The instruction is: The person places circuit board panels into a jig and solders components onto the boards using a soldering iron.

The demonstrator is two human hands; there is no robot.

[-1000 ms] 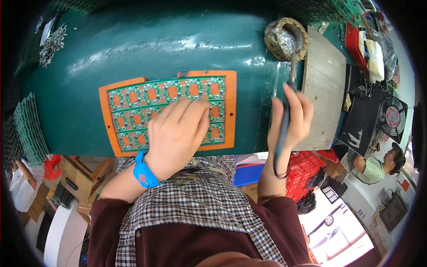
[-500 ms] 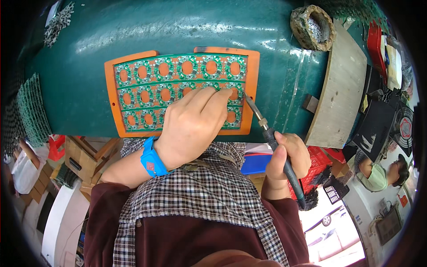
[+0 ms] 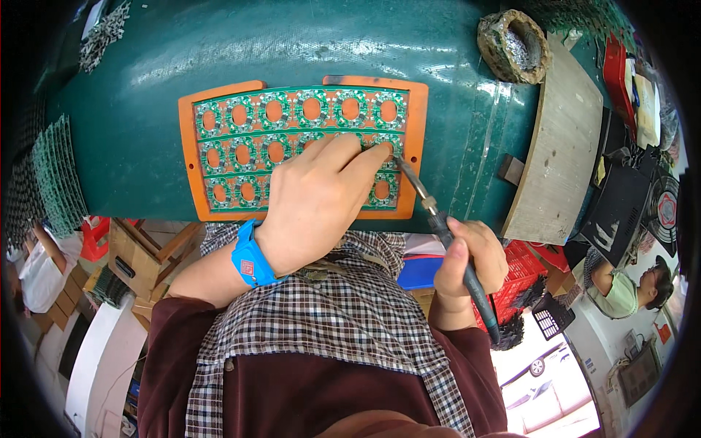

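A green panel of round circuit boards, each with an oval opening, sits in an orange tray-like fixture on the green work surface. My left hand, with a blue wrist strap, reaches over the panel's middle and lower rows. Its fingers are bent together near the right end of the middle row; whatever they pinch, if anything, is hidden. My right hand grips a soldering iron by its dark handle. The iron's tip is at the right-end board of the middle row, close beside my left fingertips.
A rough, stone-like pot with silvery contents stands at the far right, beside a wooden board. Small parts lie in a heap at the far left, above green mesh sheets. A red crate is below the right edge.
The soldering iron's tip has moved slightly left, from the fixture's right border in over the end board. My left fingers have shifted a little. The view has moved slightly.
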